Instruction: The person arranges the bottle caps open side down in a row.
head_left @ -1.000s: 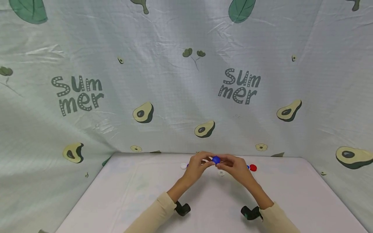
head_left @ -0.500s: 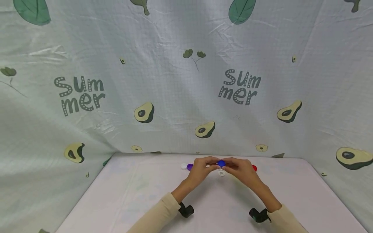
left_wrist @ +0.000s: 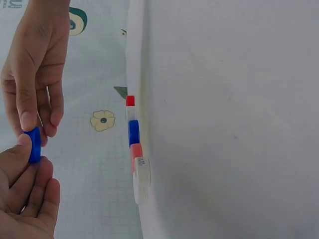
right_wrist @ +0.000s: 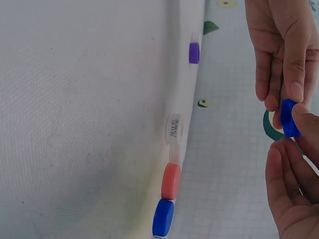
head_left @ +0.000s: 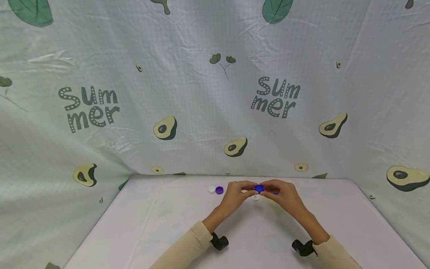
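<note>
A blue bottle cap is held up between both hands, over the far part of the white table. My left hand pinches it from the left, thumb against its edge. From the right my right hand pinches the same cap with thumb and fingertips. The left wrist view shows the blue cap edge-on between both thumbs, and the right wrist view shows its hollow side. A white cap with printing lies just below the hands in the head view.
Farther left on the table lie a white cap and a purple cap. The left wrist view shows a coral cap, another blue cap and a red cap in line. A printed curtain hangs behind.
Both hands have shifted right with the blue cap between them. The purple cap has come into full view on the left, while the red cap is now hidden behind my right hand.
</note>
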`<state>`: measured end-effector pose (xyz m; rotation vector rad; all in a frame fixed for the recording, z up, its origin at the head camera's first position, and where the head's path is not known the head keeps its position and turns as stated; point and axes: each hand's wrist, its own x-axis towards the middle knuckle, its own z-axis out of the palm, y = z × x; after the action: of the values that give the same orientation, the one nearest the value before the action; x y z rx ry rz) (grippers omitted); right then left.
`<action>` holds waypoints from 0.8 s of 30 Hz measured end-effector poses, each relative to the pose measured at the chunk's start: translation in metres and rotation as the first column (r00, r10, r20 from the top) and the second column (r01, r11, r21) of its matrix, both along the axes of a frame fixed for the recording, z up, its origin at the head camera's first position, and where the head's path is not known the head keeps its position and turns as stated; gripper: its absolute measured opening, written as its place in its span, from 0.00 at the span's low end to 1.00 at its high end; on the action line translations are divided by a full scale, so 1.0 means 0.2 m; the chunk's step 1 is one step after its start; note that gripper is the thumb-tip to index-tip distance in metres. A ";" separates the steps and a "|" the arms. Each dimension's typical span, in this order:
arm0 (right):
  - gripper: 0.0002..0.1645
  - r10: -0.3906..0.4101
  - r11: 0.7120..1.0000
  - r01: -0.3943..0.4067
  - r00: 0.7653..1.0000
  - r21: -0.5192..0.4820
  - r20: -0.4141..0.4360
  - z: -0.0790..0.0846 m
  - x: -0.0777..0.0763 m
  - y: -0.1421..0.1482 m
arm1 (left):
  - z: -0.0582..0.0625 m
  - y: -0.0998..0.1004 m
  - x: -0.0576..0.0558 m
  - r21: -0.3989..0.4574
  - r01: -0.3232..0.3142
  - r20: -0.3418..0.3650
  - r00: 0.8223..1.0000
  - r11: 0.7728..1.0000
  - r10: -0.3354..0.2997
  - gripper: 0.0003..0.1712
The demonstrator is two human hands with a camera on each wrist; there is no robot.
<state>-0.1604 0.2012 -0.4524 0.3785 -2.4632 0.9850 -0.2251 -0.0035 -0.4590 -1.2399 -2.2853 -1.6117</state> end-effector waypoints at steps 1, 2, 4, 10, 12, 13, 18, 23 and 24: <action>0.18 -0.002 1.000 0.002 1.000 -0.008 0.011 0.00 0.00 0.00 | 0.00 0.00 0.00 0.006 0.002 0.004 1.000 1.000 -0.002 0.15; 0.19 -0.003 1.000 0.004 1.000 -0.017 0.020 -0.01 0.00 0.00 | 0.00 0.00 0.01 0.009 0.003 0.008 1.000 1.000 -0.003 0.15; 0.19 -0.008 1.000 0.009 0.999 -0.025 0.036 -0.02 0.00 0.01 | -0.01 0.01 0.01 0.016 0.005 0.013 1.000 1.000 -0.005 0.15; 0.18 -0.010 1.000 0.011 0.998 -0.020 0.061 -0.03 0.01 0.03 | -0.02 0.02 0.01 0.028 0.021 0.016 1.000 0.999 -0.022 0.14; 0.18 -0.004 1.000 0.005 0.998 -0.019 0.065 -0.03 0.02 0.04 | -0.02 0.03 0.01 0.023 0.027 0.014 1.000 0.999 -0.028 0.14; 0.18 0.000 1.000 0.001 0.998 -0.016 0.065 -0.03 0.02 0.04 | -0.02 0.03 0.02 0.021 0.031 0.012 0.999 0.999 -0.031 0.14; 0.17 0.012 1.000 -0.012 0.998 0.001 0.064 -0.02 0.03 0.07 | -0.01 0.05 0.02 0.018 0.035 0.019 0.999 0.999 -0.036 0.14; 0.16 0.003 1.000 -0.004 0.998 0.020 0.060 -0.02 0.04 0.09 | -0.03 0.08 0.03 0.019 0.028 0.018 0.999 0.999 -0.028 0.13; 0.16 0.003 1.000 -0.004 0.998 0.023 0.057 -0.02 0.04 0.10 | -0.03 0.09 0.03 0.017 0.022 0.015 1.000 1.000 -0.022 0.13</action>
<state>-0.1519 0.2203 -0.4572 0.3668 -2.5279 0.9821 -0.2192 0.0142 -0.4648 -1.2582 -2.2705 -1.6494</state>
